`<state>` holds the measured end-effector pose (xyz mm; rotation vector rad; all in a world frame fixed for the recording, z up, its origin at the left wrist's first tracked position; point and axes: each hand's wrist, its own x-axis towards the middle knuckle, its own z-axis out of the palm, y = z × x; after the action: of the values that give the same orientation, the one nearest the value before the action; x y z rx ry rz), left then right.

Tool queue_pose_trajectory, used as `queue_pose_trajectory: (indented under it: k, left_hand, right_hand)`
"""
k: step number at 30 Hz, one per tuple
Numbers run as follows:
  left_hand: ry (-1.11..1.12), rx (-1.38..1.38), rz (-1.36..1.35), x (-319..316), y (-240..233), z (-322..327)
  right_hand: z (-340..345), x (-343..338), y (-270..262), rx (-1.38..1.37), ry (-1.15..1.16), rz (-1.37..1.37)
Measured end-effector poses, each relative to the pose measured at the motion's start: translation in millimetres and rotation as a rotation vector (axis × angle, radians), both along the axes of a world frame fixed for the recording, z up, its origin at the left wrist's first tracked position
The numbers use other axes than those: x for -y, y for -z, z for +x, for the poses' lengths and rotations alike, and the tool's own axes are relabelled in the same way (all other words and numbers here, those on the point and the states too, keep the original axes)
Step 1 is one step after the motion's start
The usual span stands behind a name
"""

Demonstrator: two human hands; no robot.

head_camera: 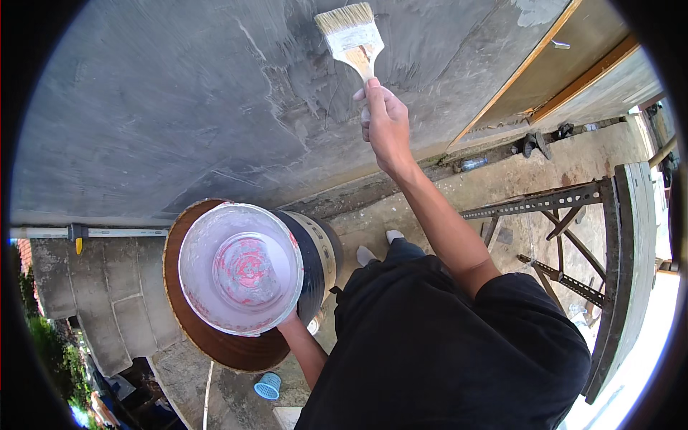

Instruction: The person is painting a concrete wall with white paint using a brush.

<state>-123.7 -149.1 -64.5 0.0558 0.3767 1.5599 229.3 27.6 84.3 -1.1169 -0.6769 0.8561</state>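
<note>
In my right hand (382, 115) is the handle of a wide flat paintbrush (355, 40), whose bristles point up the picture, at the grey cement-plastered wall (161, 107). White paint coats the brush's ferrule area and upper handle. My left hand (289, 318) holds a round plastic bucket (201, 252) at its lower right side; most of its fingers are hidden by the bucket. Pale, whitish liquid lies inside the bucket, with red patches showing on the bottom. The bucket is over the open top of a large rusty metal drum (174, 317).
A metal-framed scaffold or stand (537, 200) is on the right. A wooden door frame (516, 72) breaks the wall, with sandals (536, 145) and a plastic bottle (474, 164) along its foot. A blue basket (267, 386) and a horizontal pipe (123, 233) are at left.
</note>
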Motion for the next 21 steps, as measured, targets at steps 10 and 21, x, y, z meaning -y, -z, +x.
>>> queue_pose_trajectory:
  k: [10, 21]
  left_hand:
    - [-0.006, 0.01, 0.008, 2, 9, -20]
    - [-0.036, 0.012, -0.004, 8, 15, -36]
  right_hand:
    - [-47, -2, 141, -0.057, -0.053, -0.417]
    - [-73, -8, 10, 0.031, -0.093, -0.062]
